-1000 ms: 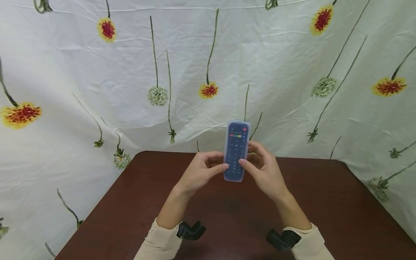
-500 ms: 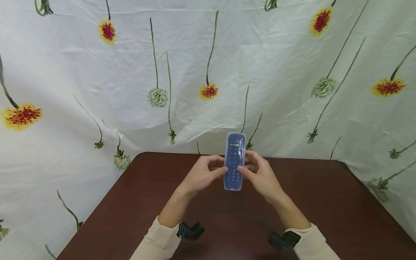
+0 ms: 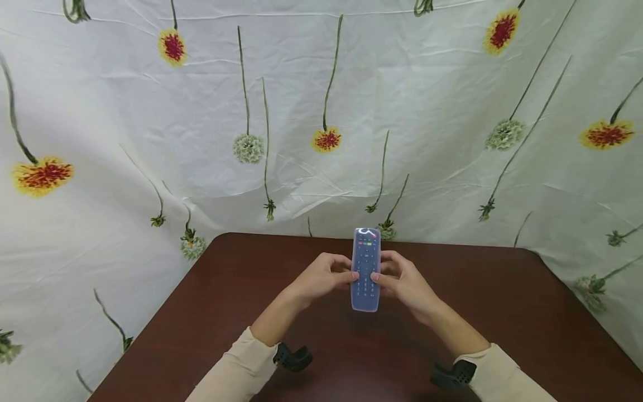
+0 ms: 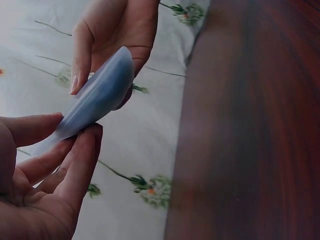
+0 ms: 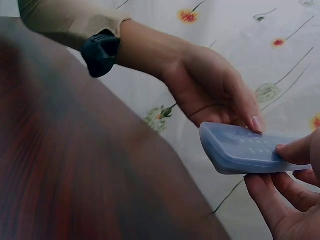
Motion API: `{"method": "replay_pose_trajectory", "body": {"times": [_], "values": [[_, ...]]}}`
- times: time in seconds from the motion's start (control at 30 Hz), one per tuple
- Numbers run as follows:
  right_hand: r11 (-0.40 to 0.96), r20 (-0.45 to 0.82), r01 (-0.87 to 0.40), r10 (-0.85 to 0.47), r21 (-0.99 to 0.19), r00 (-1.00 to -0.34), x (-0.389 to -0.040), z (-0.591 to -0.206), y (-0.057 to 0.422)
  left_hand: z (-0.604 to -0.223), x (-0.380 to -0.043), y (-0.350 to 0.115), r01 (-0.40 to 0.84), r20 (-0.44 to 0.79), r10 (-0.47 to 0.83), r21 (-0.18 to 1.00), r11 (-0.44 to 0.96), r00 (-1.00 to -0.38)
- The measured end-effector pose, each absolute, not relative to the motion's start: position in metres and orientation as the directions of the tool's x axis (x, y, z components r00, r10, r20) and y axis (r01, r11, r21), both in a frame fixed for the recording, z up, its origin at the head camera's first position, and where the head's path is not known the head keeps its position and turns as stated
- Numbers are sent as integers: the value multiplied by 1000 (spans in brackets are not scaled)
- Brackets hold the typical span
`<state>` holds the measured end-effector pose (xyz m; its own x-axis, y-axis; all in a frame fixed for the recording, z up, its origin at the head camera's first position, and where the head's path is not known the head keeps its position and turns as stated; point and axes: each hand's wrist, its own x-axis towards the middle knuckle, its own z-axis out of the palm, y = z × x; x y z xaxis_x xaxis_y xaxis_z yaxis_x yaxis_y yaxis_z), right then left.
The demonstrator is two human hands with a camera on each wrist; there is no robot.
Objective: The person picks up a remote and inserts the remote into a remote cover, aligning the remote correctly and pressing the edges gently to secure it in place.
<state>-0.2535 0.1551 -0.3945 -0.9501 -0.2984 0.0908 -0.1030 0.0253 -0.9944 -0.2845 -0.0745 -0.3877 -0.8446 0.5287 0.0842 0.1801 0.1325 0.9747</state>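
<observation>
A blue remote control (image 3: 366, 262) in a translucent cover is held upright above the table, buttons facing me. My left hand (image 3: 324, 277) pinches its left edge, thumb on the front and fingers behind. From the other side my right hand (image 3: 404, 282) grips the right edge the same way, its thumb over the lower buttons. In the left wrist view the remote (image 4: 100, 92) shows edge-on between both hands. The right wrist view shows its lower end (image 5: 235, 150) with the thumbs on top and fingertips underneath.
The dark reddish-brown table (image 3: 346, 357) spreads under both arms. Behind it hangs a white cloth (image 3: 201, 100) printed with flowers. A black device (image 3: 292, 357) is strapped at the left wrist and another black device (image 3: 454, 374) at the right.
Both hands have lowered the remote control, from in front of the cloth to mostly in front of the table. Their grip looks the same throughout.
</observation>
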Motion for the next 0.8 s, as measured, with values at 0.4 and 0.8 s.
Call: {"method": "replay_pose_trajectory", "body": {"times": [0.4,0.8], "values": [[48,-48,33,-340,-998,-939,-257,-440,157,-433,-288,-70,-8,-96,514,985,170,-852],[203,-172,113,-300,-973,-938,-253,-459,152,-457,-281,-61,-123,-227,429,959,257,-874]]}}
